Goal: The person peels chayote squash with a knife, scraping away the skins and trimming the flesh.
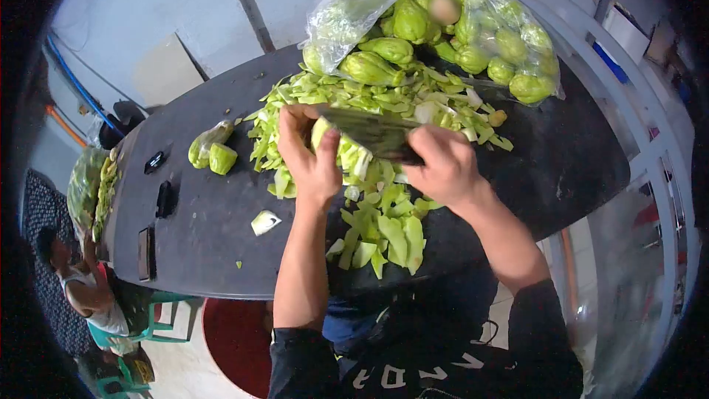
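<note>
My left hand [312, 159] is closed around a pale green, partly peeled chayote [351, 154] above the table. A broad knife [375, 131], its blade blurred, is gripped at the handle end by my right hand [445, 168]. The blade lies across the top of the chayote and hides part of it. Under both hands spreads a heap of green peelings [395, 233]. Just behind that heap, whole chayotes [413, 22] fill a clear plastic bag [340, 11].
On the dark table [221, 251], two chayote pieces [219, 155] and a white-green chunk [265, 222] lie left of the heap. Small black objects [164, 198] line the left side. A seated person [92, 292] is at far left, near a red tub [235, 343]. Metal railing [642, 118] stands right.
</note>
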Demonstrator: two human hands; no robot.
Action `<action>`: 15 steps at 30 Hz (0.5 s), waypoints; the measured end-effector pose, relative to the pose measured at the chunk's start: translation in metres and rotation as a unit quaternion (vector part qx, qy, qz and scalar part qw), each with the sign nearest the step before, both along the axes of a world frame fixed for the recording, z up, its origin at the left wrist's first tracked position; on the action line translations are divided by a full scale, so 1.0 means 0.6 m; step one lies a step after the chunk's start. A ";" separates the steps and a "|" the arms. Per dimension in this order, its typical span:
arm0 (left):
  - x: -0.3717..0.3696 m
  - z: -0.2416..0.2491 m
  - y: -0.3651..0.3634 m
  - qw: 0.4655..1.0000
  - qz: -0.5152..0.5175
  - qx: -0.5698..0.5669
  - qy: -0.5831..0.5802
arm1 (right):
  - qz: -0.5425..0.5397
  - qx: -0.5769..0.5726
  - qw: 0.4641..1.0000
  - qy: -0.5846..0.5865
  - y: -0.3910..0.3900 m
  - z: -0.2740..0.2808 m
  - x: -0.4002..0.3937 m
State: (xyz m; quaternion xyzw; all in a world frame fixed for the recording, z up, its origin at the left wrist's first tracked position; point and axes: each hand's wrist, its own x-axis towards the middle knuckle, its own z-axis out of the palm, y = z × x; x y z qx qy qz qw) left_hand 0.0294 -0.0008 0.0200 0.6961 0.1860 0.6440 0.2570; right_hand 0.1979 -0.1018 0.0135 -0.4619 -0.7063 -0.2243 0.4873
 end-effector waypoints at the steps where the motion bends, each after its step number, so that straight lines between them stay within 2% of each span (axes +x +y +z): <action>1: -0.002 -0.004 0.009 0.999 -0.005 0.043 0.019 | 0.017 -0.013 1.000 -0.020 -0.004 0.003 -0.001; 2: 0.005 -0.015 0.020 0.996 -0.007 0.089 0.001 | 0.000 -0.001 0.999 -0.043 -0.010 0.007 -0.008; 4: 0.015 -0.005 -0.006 0.999 -0.047 -0.006 -0.025 | 0.032 0.037 0.997 -0.053 -0.006 0.007 -0.013; 6: 0.001 0.005 -0.007 0.997 -0.012 0.082 0.008 | -0.020 -0.035 0.999 -0.031 -0.002 0.011 -0.009; 7: -0.004 -0.003 -0.002 0.998 -0.005 0.057 -0.001 | -0.056 -0.112 0.992 0.005 0.006 0.009 0.001; 8: -0.002 -0.001 -0.002 0.998 -0.047 0.042 -0.027 | -0.083 -0.150 0.985 0.025 0.018 -0.003 0.016; 10: -0.009 -0.001 0.001 0.996 -0.079 0.020 -0.038 | -0.093 -0.194 0.976 0.043 0.015 -0.004 0.033; 12: -0.026 0.007 -0.007 0.989 -0.128 -0.039 -0.059 | -0.096 -0.183 0.977 0.058 0.009 0.004 0.039; 14: -0.070 0.018 -0.014 0.988 -0.097 -0.108 -0.055 | -0.086 -0.170 0.978 0.080 0.008 0.010 0.036; 15: -0.103 0.008 -0.008 0.993 -0.033 -0.099 -0.056 | -0.076 -0.156 0.979 0.106 0.002 0.019 0.035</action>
